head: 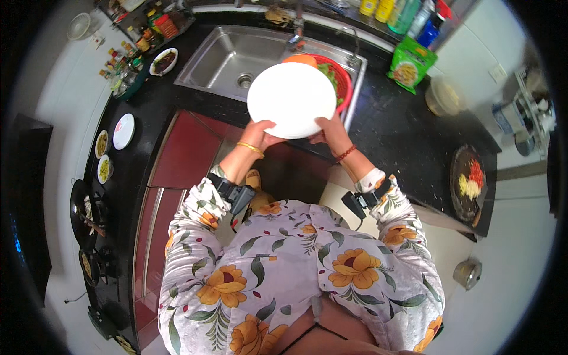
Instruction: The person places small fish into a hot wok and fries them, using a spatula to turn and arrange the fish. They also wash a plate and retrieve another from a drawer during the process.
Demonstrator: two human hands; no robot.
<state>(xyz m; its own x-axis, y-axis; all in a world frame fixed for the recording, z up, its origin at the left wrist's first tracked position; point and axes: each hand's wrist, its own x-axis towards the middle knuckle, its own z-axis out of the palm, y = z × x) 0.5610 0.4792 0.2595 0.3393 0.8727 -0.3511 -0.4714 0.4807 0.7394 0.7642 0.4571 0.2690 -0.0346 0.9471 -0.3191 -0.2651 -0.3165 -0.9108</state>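
Observation:
A round white plate (291,100) is held up in front of me, near the front edge of the stainless steel sink (213,53). My left hand (262,134) grips its near left rim, thumb on top. At the near right rim my right hand (330,132) holds it the same way. Behind the plate, and partly covered by it, a red plastic basket (347,91) with green leaves (329,73) stands in the right part of the sink. An orange thing (301,60) shows above the plate's far edge; its kind is unclear.
Left counter: a small white plate (124,131), bowls of chopped food (104,169), a wok (82,222) with a utensil. Right counter: a green food packet (410,66), a plastic tub (443,96), a round cutting board (459,206) with chopped red and yellow food. A faucet (296,33) rises behind the sink.

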